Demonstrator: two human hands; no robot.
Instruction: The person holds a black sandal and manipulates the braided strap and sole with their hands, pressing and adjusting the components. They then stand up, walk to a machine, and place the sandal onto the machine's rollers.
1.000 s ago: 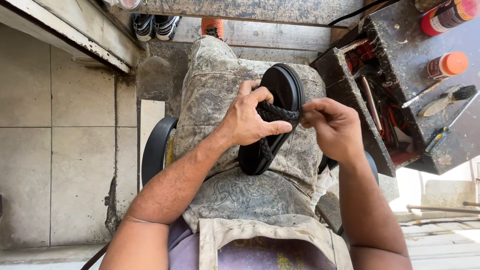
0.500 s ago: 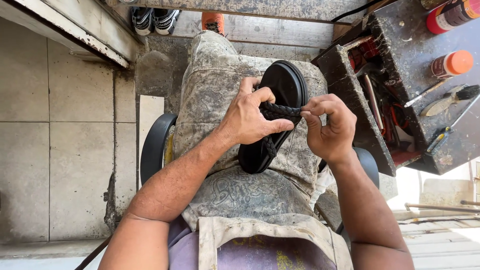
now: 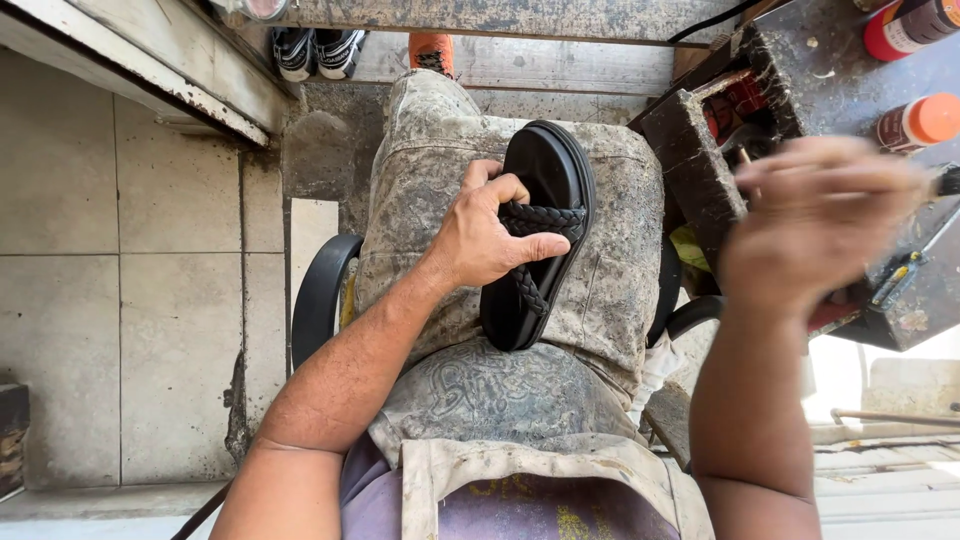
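A black sandal point(image 3: 540, 235) with braided straps lies on my lap, on a stained work apron point(image 3: 500, 390). My left hand point(image 3: 485, 235) grips the sandal at its braided strap, thumb across the braid. My right hand point(image 3: 815, 225) is raised off to the right over the workbench, blurred by motion, fingers spread toward a dark-handled tool point(image 3: 945, 180) at the frame's right edge. Whether it touches the tool I cannot tell.
A dirty workbench point(image 3: 790, 90) with a tool compartment stands at the right, with two orange-capped bottles point(image 3: 915, 120) on it. Shoes point(image 3: 320, 50) sit on the floor ahead under a ledge. Tiled floor point(image 3: 120, 330) lies to the left, and a black chair arm point(image 3: 320, 295) is beside my thigh.
My right hand has left the sandal's strap and swung right toward the workbench. My left hand keeps its grip on the sandal.
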